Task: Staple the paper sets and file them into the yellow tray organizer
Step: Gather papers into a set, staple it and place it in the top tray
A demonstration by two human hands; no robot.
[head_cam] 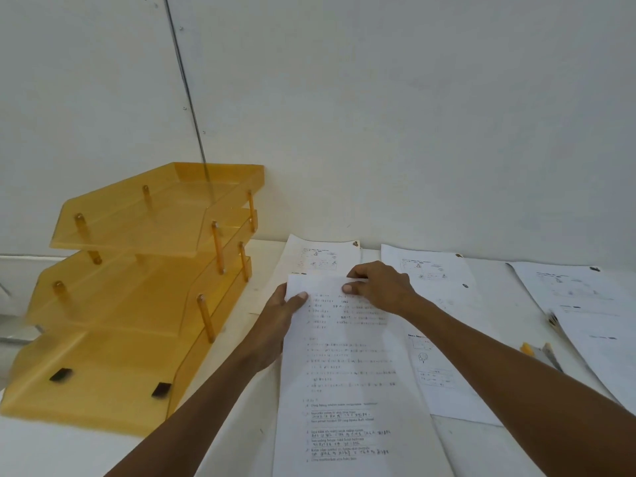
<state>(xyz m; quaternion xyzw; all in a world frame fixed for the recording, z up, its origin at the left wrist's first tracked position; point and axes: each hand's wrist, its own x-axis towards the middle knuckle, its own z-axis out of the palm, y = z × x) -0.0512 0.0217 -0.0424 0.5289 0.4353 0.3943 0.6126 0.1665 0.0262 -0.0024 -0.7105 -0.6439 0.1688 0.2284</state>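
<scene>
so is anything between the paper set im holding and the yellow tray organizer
Nothing visible does. The left hand and right hand grip the paper set by its top edge; between it and the yellow tray organizer there is only a strip of table and one flat sheet.

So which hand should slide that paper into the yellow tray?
Probably the left hand: it grips the paper set at the corner nearest the yellow tray organizer. The right hand pinches the top edge farther away and would have to cross over.
</scene>
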